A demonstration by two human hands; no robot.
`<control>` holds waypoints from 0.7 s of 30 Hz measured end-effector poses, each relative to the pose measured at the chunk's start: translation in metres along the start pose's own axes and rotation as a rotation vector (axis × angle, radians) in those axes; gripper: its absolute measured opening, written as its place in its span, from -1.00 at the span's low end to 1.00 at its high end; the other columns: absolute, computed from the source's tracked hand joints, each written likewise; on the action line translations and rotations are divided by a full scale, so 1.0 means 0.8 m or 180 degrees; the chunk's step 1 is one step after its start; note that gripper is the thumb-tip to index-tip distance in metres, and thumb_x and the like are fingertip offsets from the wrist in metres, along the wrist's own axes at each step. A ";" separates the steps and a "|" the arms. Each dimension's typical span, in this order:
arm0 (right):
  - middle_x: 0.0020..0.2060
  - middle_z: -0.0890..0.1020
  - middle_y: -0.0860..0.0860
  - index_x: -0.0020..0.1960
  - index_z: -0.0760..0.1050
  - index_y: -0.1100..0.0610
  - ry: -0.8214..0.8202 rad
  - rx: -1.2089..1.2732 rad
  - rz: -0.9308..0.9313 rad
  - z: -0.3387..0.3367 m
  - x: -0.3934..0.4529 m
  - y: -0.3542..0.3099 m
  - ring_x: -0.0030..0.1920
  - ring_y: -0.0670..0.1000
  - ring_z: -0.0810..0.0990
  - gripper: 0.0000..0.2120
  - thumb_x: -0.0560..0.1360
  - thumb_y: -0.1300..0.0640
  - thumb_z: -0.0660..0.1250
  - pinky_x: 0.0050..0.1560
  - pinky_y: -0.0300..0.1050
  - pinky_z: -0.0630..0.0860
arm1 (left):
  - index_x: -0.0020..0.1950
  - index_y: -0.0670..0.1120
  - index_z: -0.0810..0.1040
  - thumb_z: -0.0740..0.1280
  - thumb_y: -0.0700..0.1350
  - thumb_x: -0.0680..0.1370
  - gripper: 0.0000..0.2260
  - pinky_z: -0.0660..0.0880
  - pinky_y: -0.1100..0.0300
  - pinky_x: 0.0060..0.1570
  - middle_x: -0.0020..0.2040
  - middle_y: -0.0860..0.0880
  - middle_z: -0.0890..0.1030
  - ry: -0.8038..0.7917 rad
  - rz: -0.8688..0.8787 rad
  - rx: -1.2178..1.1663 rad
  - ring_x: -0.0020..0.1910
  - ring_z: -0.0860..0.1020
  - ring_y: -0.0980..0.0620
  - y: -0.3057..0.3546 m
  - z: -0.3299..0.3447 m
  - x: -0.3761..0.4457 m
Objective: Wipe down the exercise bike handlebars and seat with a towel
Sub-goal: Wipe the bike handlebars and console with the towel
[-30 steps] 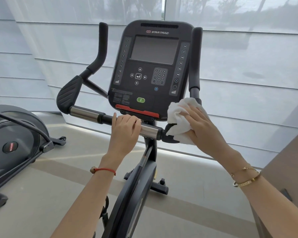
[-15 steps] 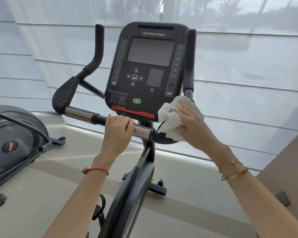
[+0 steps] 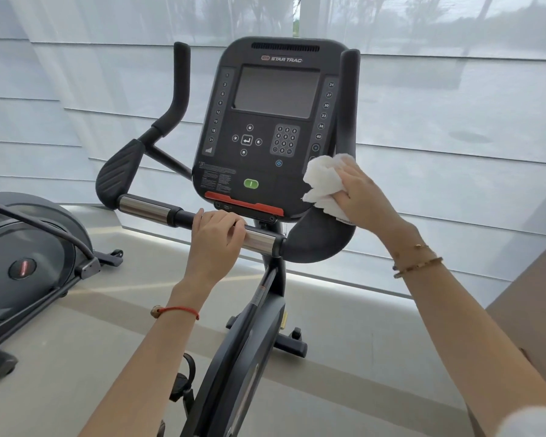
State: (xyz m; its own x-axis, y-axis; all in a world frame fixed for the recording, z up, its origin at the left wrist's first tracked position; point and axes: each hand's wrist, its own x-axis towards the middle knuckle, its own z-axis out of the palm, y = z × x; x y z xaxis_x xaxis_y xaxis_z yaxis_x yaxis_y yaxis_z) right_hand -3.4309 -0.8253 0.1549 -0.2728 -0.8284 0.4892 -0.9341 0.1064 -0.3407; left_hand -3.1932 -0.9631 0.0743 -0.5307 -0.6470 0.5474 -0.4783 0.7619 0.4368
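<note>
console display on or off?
Appears off. The console screen is uniformly dark grey with no readout, and none of the numbered level indicators beside it are visibly lit.

The left hand (image 3: 216, 239), at 7 o'clock from the right hand (image 3: 364, 197), has its fingers curled closed; the right hand's fingers are clenched too.

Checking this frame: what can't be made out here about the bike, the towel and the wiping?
Head view only:
- Seat: out of frame, below the bottom edge.
- Base of the right upright grip: covered by the towel and right hand.
- Bar under the left hand: hidden by the fingers.
- Small print on the console: too small to read.
- Which parts are already wiped: no visible trace.
</note>
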 end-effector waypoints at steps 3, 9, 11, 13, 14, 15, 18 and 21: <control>0.23 0.48 0.11 0.24 0.49 0.23 0.0017 -0.0138 -0.0011 0.009 -0.008 -0.008 0.30 0.16 0.37 -0.65 0.56 0.09 0.13 0.25 0.07 0.39 | -0.11 -0.02 0.52 -0.03 0.06 0.57 -0.64 0.17 -0.03 0.43 -0.17 0.09 0.53 0.0047 -0.0007 -0.0022 -0.08 0.41 0.09 0.002 -0.001 -0.001; 0.27 0.49 -0.02 0.27 0.47 0.14 0.0144 0.0118 -0.0687 0.015 -0.085 -0.048 0.33 0.04 0.38 -0.75 0.60 0.24 0.23 0.34 -0.11 0.30 | -0.12 -0.02 0.52 -0.03 0.07 0.58 -0.64 0.15 0.04 0.40 -0.17 0.07 0.55 0.0051 -0.0034 -0.0016 -0.08 0.43 0.06 0.003 -0.001 -0.001; 0.37 0.44 -0.02 0.33 0.45 0.14 0.0126 0.0019 -0.0823 0.017 -0.102 -0.049 0.44 0.01 0.31 -0.70 0.63 0.15 0.13 0.42 -0.11 0.26 | -0.11 -0.02 0.52 -0.01 0.06 0.58 -0.65 0.17 0.06 0.37 -0.17 0.07 0.54 0.0064 -0.0009 -0.0012 -0.08 0.42 0.07 0.002 -0.002 -0.001; 0.41 0.41 0.02 0.37 0.41 0.16 0.0118 -0.0179 -0.0820 0.016 -0.101 -0.039 0.48 0.04 0.26 -0.62 0.63 0.05 0.08 0.43 -0.06 0.26 | -0.13 -0.01 0.51 0.02 0.04 0.59 -0.69 0.22 0.09 0.29 -0.18 0.09 0.53 0.0093 0.0048 0.0003 -0.09 0.40 0.08 0.000 -0.003 -0.001; 0.41 0.42 0.05 0.38 0.39 0.17 0.0114 -0.0225 -0.0730 0.015 -0.093 -0.031 0.49 0.07 0.25 -0.59 0.61 0.03 0.08 0.41 -0.02 0.29 | -0.13 0.00 0.51 0.03 0.04 0.59 -0.70 0.22 0.12 0.25 -0.18 0.10 0.53 0.0096 0.0067 0.0026 -0.09 0.38 0.08 -0.001 -0.003 -0.001; 0.41 0.41 0.07 0.40 0.36 0.18 0.0097 -0.0208 -0.0582 0.014 -0.081 -0.024 0.50 0.09 0.24 -0.56 0.59 0.02 0.09 0.38 0.02 0.33 | -0.12 0.01 0.52 0.04 0.04 0.58 -0.71 0.21 0.16 0.20 -0.17 0.12 0.52 0.0092 0.0069 0.0054 -0.09 0.37 0.09 -0.002 -0.003 0.000; 0.39 0.40 0.06 0.38 0.37 0.17 0.0107 0.0048 -0.0217 0.009 -0.038 -0.010 0.49 0.05 0.25 -0.53 0.55 0.01 0.07 0.31 0.06 0.43 | -0.11 0.03 0.53 0.04 0.07 0.57 -0.70 0.14 0.25 0.13 -0.16 0.13 0.53 0.0052 0.0045 0.0093 -0.07 0.38 0.10 -0.004 -0.005 0.001; 0.28 0.45 0.07 0.31 0.44 0.18 0.0124 0.0100 -0.0170 0.009 -0.014 -0.006 0.42 0.06 0.28 -0.53 0.53 -0.03 0.05 0.30 0.06 0.39 | -0.12 0.03 0.53 0.05 0.07 0.56 -0.72 0.13 0.23 0.12 -0.16 0.13 0.55 0.0004 0.0047 0.0080 -0.06 0.40 0.09 -0.004 -0.007 0.002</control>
State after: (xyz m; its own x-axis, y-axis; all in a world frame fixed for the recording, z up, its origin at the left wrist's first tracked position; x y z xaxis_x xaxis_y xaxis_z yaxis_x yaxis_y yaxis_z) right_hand -3.4220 -0.8205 0.1451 -0.2319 -0.8104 0.5380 -0.9401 0.0447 -0.3380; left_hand -3.1885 -0.9666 0.0776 -0.5371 -0.6357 0.5545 -0.4878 0.7703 0.4107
